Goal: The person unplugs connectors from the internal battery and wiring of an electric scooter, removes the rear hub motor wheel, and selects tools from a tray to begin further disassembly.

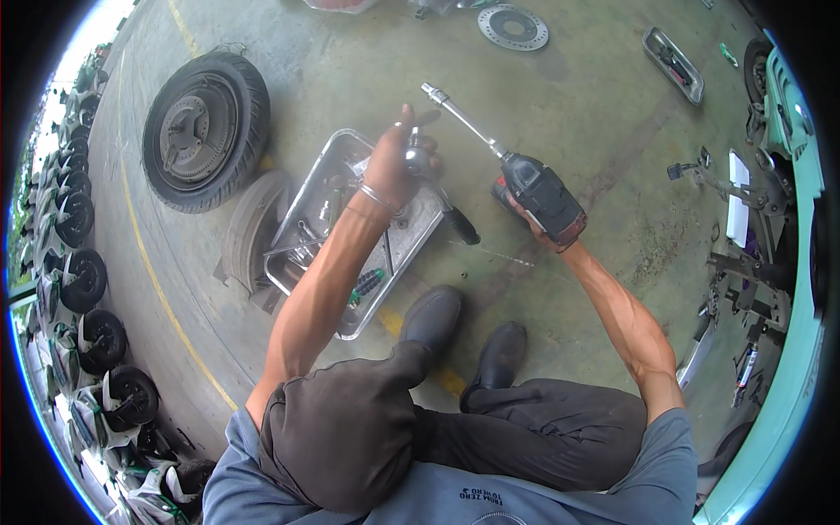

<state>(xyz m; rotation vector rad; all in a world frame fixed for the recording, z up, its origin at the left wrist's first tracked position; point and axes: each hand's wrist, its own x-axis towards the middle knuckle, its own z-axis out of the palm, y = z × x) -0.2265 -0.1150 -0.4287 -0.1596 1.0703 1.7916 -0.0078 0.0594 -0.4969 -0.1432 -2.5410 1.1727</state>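
My left hand (pixel 398 166) is closed around a silver tool (pixel 416 157) with a black handle, apparently a ratchet, above a metal tray (pixel 297 207). Loose metal tools and a green-handled tool (pixel 367 284) lie in the tray, partly hidden by my left forearm. To the right, my right hand (pixel 547 229) grips a black and red cordless power tool (pixel 538 192), fitted with a long silver extension (pixel 459 114) that points forward and left. A thin drill-bit-like rod (pixel 507 258) lies on the floor below the power tool.
A tyred wheel (pixel 241 131) and curved fender (pixel 249 236) lie left of the tray. A brake disc (pixel 514 27) and small tray (pixel 672 66) lie ahead. Scooters line the far left; a teal bodied vehicle (pixel 787 105) and loose parts are at right. My boots stand below the tray.
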